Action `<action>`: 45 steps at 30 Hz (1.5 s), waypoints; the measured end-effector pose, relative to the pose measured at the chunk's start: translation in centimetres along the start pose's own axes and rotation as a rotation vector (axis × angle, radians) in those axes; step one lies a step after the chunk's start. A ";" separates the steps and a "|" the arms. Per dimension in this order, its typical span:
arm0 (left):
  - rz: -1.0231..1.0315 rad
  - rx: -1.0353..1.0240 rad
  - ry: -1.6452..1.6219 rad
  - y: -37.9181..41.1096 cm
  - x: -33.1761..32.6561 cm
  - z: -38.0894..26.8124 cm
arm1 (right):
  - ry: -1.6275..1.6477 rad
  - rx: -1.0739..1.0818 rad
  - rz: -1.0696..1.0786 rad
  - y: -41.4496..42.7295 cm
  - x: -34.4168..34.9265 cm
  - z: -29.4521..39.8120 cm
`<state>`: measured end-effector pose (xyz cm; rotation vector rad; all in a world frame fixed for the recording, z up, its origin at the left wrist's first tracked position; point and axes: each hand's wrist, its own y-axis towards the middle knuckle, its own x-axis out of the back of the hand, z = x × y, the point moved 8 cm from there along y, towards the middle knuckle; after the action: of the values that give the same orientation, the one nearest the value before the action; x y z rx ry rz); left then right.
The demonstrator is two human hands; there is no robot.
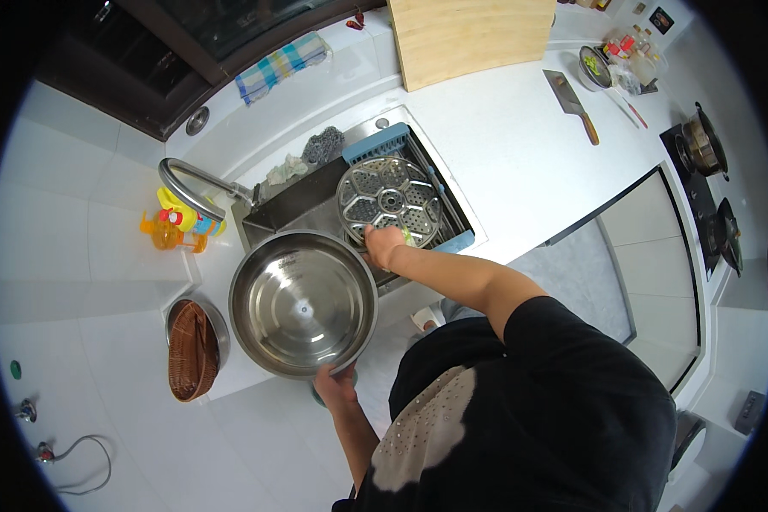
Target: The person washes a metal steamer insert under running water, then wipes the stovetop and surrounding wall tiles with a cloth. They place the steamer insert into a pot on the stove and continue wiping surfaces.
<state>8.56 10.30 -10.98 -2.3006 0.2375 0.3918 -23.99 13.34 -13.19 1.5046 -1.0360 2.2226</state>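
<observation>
A large, shiny stainless steel basin lies in front of me, over the sink's near left corner and the counter. My left hand grips its lower rim. My right hand, fingers curled, is between the basin's right rim and a round perforated steel steamer rack. I cannot tell which of the two it holds, if either. A small light-green scrap shows beside that hand. The rack rests over a blue-ended drain basket in the sink.
A curved faucet and detergent bottles stand left of the sink. A brown wicker basket leans in a metal bowl. A cleaver, a wooden board and a strainer are on the right counter, near a stove.
</observation>
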 end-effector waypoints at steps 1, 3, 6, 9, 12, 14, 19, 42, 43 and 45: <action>0.006 -0.022 0.012 0.0 -0.3 -0.2 | -0.052 -0.009 -0.021 0.7 -0.8 -0.2; 0.041 -0.003 -0.001 -0.3 -1.3 -0.2 | -0.192 0.003 -0.077 2.3 -2.5 -0.7; 0.045 -0.014 -0.001 -0.8 -2.1 -0.3 | -0.327 0.065 -0.143 2.8 -2.8 -0.2; 0.028 -0.027 -0.006 -1.2 -1.8 -0.4 | -0.413 0.195 -0.194 1.5 -1.1 1.0; 0.040 -0.023 -0.038 -1.3 -1.9 -0.3 | -0.368 0.162 -0.236 0.3 2.9 -0.2; 0.045 -0.026 -0.027 -0.9 -1.7 -0.3 | -0.338 0.097 -0.266 -0.5 6.3 -2.1; 0.025 -0.134 0.127 -1.5 -2.7 -1.7 | -0.102 0.003 -0.193 -7.7 17.7 -5.3; 0.112 -0.385 0.304 -1.4 -8.3 -4.8 | 0.320 0.009 -0.715 -18.7 17.8 -12.2; 0.127 -0.400 0.298 -1.4 -8.5 -4.9 | 0.290 0.018 -0.707 -18.8 17.6 -12.0; 0.117 -0.409 0.303 -2.0 -9.0 -4.9 | 0.227 0.045 -0.694 -18.9 17.3 -11.3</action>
<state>1.75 8.48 -3.28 -2.7564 0.4820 0.1549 -28.45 31.58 7.64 1.3165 -0.3170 1.8516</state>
